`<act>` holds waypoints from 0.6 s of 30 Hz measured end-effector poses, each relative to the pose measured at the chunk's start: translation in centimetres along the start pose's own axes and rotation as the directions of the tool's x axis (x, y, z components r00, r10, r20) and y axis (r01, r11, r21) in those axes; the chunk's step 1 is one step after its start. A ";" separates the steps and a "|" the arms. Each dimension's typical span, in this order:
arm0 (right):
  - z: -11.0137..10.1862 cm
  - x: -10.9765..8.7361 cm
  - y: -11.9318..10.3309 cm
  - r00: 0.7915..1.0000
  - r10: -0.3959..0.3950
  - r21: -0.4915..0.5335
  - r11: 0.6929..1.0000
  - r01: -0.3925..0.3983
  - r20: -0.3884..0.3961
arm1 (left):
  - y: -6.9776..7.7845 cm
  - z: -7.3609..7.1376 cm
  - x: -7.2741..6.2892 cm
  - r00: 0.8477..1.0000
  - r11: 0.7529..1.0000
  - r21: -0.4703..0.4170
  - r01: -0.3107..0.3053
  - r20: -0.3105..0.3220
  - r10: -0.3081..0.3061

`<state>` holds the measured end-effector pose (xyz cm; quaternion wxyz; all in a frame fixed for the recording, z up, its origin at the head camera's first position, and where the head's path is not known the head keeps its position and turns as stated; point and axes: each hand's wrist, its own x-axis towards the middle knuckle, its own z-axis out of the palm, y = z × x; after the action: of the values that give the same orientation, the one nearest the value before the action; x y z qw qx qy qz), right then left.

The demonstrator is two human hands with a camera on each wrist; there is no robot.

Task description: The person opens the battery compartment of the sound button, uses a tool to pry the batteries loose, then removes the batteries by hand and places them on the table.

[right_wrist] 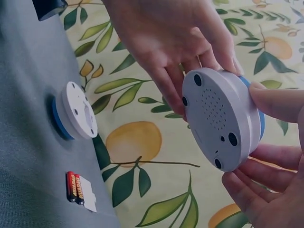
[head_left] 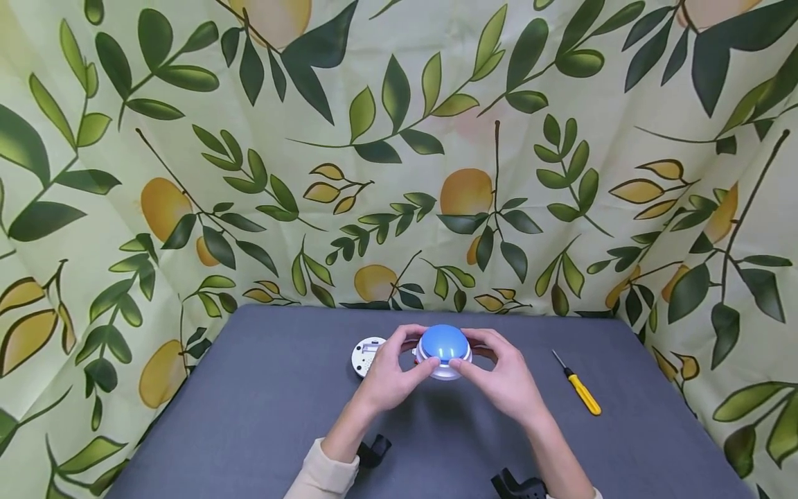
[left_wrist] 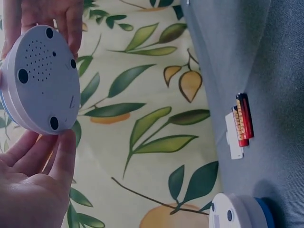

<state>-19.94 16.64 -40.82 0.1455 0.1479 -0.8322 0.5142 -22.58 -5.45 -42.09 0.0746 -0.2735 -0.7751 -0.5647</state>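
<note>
A white round buzzer with a blue domed top [head_left: 444, 344] is held up off the table between both hands. My left hand [head_left: 389, 371] grips its left side and my right hand [head_left: 501, 374] its right, with both thumbs at the near edge of the dome. Its white underside [left_wrist: 47, 80] shows speaker holes and dark round feet in the wrist views. A second buzzer [right_wrist: 80, 111] lies upside down on the table, blue side down, left of the held one; in the head view this second buzzer [head_left: 364, 357] is partly hidden behind my left hand.
Two red-and-black batteries [right_wrist: 75, 187] lie beside a small white cover [right_wrist: 89, 194] on the grey table [head_left: 280, 402]. A screwdriver with a yellow handle [head_left: 582, 391] lies to the right. Patterned cloth [head_left: 411, 229] hangs behind and at both sides.
</note>
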 end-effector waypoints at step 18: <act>-0.1 -0.2 0.5 0.983 -0.133 0.047 0.991 0.128 0.125 | -0.5 -0.7 0.0 0.998 0.991 -0.122 0.057 -0.018 -0.060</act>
<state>-19.94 16.99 -41.29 0.1225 0.2375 -0.8181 0.5092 -22.99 -6.21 -42.24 0.0495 -0.2487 -0.7460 -0.6158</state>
